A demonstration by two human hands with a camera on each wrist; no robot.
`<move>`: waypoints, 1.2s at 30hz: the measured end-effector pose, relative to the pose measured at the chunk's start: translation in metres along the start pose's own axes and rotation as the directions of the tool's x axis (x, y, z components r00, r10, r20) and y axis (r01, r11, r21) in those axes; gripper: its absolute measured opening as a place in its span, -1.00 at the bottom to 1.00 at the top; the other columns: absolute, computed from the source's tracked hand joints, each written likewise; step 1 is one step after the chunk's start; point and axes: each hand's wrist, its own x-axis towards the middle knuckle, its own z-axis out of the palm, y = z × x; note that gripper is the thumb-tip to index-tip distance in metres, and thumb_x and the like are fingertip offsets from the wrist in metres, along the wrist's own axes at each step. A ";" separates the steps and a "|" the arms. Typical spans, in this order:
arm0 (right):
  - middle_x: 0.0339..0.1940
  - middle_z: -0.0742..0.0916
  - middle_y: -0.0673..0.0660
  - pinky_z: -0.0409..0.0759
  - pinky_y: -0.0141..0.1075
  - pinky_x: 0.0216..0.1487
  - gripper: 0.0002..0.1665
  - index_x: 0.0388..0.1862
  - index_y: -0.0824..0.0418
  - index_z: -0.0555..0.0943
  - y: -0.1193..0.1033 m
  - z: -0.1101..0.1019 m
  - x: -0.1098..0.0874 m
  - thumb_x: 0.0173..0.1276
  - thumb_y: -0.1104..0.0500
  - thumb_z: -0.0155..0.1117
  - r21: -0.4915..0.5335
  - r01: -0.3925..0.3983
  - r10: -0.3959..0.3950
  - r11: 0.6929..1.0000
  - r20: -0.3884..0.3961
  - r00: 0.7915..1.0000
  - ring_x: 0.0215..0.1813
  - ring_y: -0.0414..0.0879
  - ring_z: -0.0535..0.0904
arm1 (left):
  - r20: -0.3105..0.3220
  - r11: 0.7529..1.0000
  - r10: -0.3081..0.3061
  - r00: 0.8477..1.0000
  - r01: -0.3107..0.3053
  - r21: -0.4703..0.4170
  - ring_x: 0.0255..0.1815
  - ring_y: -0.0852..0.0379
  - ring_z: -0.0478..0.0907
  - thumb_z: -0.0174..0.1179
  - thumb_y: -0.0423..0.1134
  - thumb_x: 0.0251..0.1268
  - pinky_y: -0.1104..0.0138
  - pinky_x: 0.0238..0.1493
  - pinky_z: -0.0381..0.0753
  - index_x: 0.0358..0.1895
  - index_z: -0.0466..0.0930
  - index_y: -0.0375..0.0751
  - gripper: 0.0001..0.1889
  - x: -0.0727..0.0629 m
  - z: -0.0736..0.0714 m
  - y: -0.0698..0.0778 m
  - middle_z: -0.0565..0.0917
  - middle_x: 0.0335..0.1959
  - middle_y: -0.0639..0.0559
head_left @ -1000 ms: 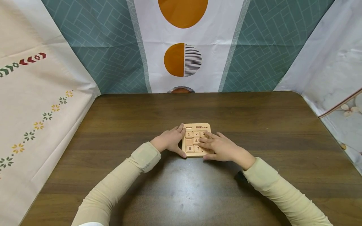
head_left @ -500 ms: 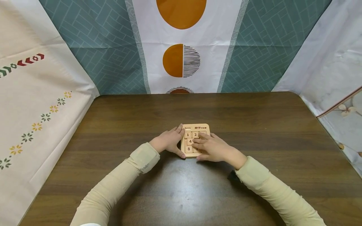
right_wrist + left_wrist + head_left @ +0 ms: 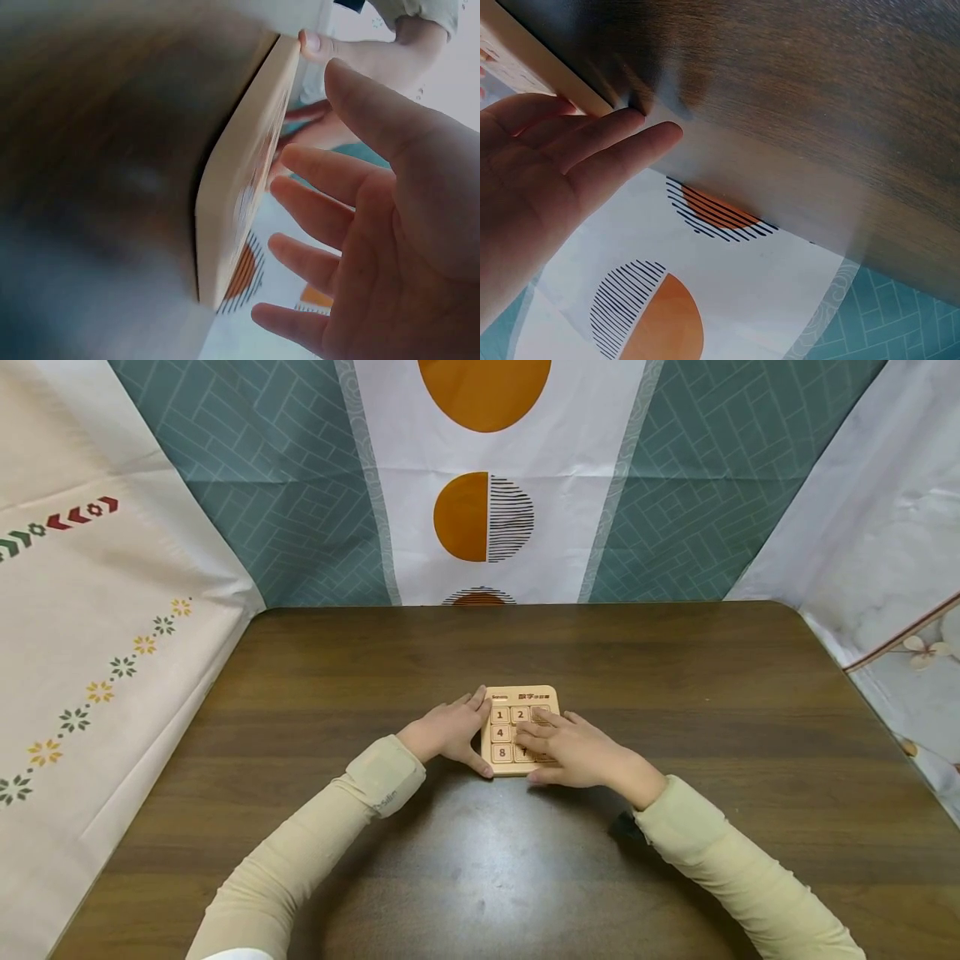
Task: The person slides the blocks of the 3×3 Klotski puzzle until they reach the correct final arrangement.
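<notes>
A wooden number slide puzzle (image 3: 513, 770) lies flat on the brown table. My left hand (image 3: 453, 731) rests along its left side, fingers straight at the upper part of that edge and thumb at the near corner. Over the right half spreads my right hand (image 3: 581, 750), fingertips on the tiles and thumb by the near edge. Tile 4 (image 3: 500, 732) sits in the left column, between tile 1 (image 3: 499, 715) and tile 8 (image 3: 502, 752). Tile 2 (image 3: 521, 715) shows too; the right-hand tiles are partly hidden by fingers. The right wrist view shows the puzzle's side (image 3: 225, 180) and my spread fingers.
The wooden table (image 3: 360, 668) extends around the puzzle on all sides. A patterned cloth (image 3: 487, 452) hangs behind its far edge. More cloth, cream with flower prints (image 3: 150, 568), borders the left, and a pale cloth (image 3: 885, 527) stands at the right.
Tile 4 has slid from the middle column to the left column under my right fingers. My right hand moved left, then slightly back right. The left hand stays put.
</notes>
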 end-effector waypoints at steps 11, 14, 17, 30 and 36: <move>0.29 0.42 0.14 0.14 0.24 0.16 -0.32 0.25 0.18 0.43 0.017 -0.002 -0.025 0.23 -0.15 0.18 -0.022 -0.067 0.066 0.998 -0.017 0.998 0.39 0.19 0.07 | 0.002 1.000 0.003 1.000 -0.003 -0.012 0.38 -0.22 -0.02 0.25 0.40 -0.25 -0.05 0.20 0.19 0.41 -0.13 -0.38 0.26 -0.002 -0.001 0.001 -0.21 0.43 -0.28; 0.28 0.43 0.14 0.12 0.25 0.16 -0.32 0.24 0.18 0.43 0.019 -0.002 -0.026 0.24 -0.15 0.17 -0.010 -0.081 0.081 0.997 -0.008 0.997 0.39 0.18 0.06 | 0.001 1.000 0.005 1.000 -0.005 -0.012 0.38 -0.22 -0.02 0.25 0.39 -0.25 -0.06 0.20 0.19 0.41 -0.12 -0.39 0.25 -0.002 -0.002 0.001 -0.21 0.43 -0.29; 0.27 0.44 0.14 0.13 0.23 0.17 -0.33 0.24 0.18 0.43 0.020 -0.002 -0.027 0.24 -0.15 0.17 -0.010 -0.084 0.084 0.996 -0.005 0.996 0.39 0.18 0.07 | 0.002 1.000 0.008 1.000 -0.008 -0.014 0.38 -0.22 -0.02 0.25 0.39 -0.24 -0.06 0.20 0.20 0.41 -0.12 -0.39 0.25 -0.002 -0.002 0.001 -0.21 0.43 -0.29; 0.28 0.44 0.14 0.15 0.24 0.15 -0.35 0.23 0.15 0.46 0.007 -0.001 -0.012 0.24 -0.16 0.17 -0.044 -0.076 0.075 0.996 -0.021 0.997 0.36 0.19 0.14 | 0.011 1.000 -0.004 1.000 0.004 -0.005 0.38 -0.19 -0.03 0.24 0.40 -0.24 -0.06 0.20 0.20 0.41 -0.14 -0.38 0.25 -0.002 -0.003 0.002 -0.22 0.43 -0.28; 0.26 0.46 0.14 0.16 0.23 0.16 -0.35 0.23 0.15 0.46 0.001 -0.001 -0.006 0.24 -0.17 0.15 -0.035 -0.069 0.068 0.997 -0.024 0.997 0.35 0.18 0.16 | 0.014 1.000 -0.010 1.000 0.010 -0.001 0.38 -0.19 -0.02 0.24 0.40 -0.24 -0.06 0.19 0.20 0.41 -0.14 -0.38 0.25 -0.002 -0.003 0.002 -0.22 0.43 -0.27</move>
